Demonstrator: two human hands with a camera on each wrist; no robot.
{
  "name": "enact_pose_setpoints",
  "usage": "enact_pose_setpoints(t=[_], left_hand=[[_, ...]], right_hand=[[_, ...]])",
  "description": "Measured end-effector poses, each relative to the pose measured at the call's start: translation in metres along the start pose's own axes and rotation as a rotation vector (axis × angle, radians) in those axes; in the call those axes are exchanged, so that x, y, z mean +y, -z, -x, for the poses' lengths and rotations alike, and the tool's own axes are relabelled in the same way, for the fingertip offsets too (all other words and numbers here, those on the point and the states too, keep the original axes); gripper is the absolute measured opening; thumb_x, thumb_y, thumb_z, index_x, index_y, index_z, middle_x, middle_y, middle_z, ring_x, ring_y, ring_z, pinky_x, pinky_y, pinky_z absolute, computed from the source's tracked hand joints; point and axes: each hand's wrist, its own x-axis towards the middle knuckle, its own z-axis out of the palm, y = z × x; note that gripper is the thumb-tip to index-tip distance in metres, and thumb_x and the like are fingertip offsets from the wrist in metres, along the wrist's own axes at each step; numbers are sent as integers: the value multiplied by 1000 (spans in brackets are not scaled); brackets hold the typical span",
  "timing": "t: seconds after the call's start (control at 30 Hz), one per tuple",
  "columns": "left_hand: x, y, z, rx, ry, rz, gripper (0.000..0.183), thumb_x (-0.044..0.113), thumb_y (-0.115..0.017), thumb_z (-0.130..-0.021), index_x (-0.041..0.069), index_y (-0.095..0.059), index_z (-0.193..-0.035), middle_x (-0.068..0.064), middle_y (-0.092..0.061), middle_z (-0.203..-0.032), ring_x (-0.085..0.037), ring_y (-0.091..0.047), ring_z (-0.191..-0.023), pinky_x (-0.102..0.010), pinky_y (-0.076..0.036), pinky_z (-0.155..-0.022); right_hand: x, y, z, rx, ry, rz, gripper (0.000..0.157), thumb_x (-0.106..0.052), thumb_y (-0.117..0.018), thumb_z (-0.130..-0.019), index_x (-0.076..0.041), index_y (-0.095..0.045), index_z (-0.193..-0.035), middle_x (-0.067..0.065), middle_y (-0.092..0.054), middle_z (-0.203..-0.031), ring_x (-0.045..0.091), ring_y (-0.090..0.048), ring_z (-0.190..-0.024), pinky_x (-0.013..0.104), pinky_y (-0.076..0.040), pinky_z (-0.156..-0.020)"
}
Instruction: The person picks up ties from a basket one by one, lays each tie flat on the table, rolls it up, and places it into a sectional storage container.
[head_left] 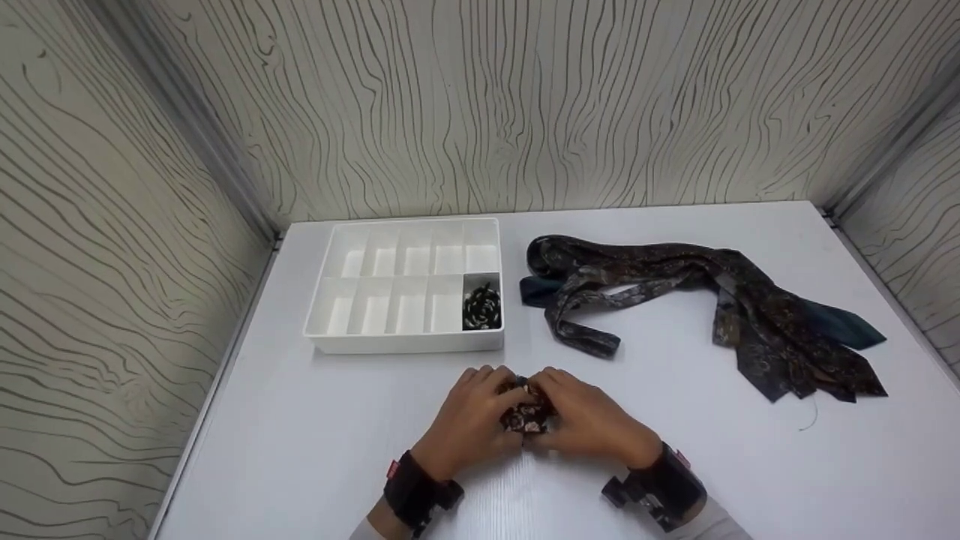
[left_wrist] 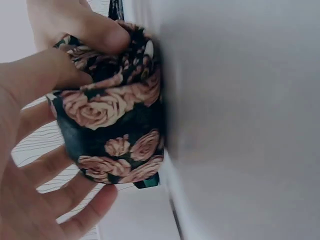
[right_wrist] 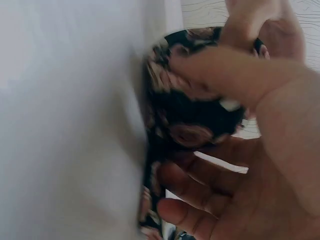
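A dark necktie with pink roses is wound into a thick roll on the white table, between both hands near the front. My left hand grips its left side; in the left wrist view the thumb presses into the top of the roll and the fingers curve round the outside. From the right, my right hand holds it, thumb across the near face of the roll and fingers behind. A flat tail of the tie runs out along the table beside the right fingertips.
A white divided tray stands behind the hands to the left; a coiled dark patterned tie fills its front right compartment. Several dark ties lie in a loose bundle at the back right, with a teal one among them. Patterned walls enclose the table.
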Motion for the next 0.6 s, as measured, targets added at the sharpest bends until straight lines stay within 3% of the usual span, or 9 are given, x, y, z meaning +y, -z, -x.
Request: enact_pose_setpoints(t=[0.23, 0.37, 0.6], left_hand=[[1, -2, 1, 4, 6, 31, 55, 30, -90, -74, 25, -73, -125, 4, -65, -119, -15, -58, -104, -31, -53, -91], [1, -3, 0, 5, -7, 61, 51, 26, -91, -73, 24, -75, -121, 5, -66, -120, -14, -58, -105, -27, -55, -91], [3, -4, 0, -3, 37, 120, 56, 23, -87, -75, 22, -71, -128, 2, -64, -126, -15, -59, -115, -29, -57, -99]], right_hand=[[1, 2, 0, 8, 3, 10, 62, -32, -91, -74, -13, -64, -127, -1, -67, -115, 15, -61, -103, 38, -58, -91], [1, 3, -1, 38, 31, 11, 63, -36, -93, -75, -15, -63, -127, -5, -64, -116, 11, -57, -103, 35, -57, -91], [4, 1, -1, 37, 20, -1, 66, -30, -96, -71, -13, -62, -126, -4, -65, -113, 13, -59, -104, 37, -58, -94]])
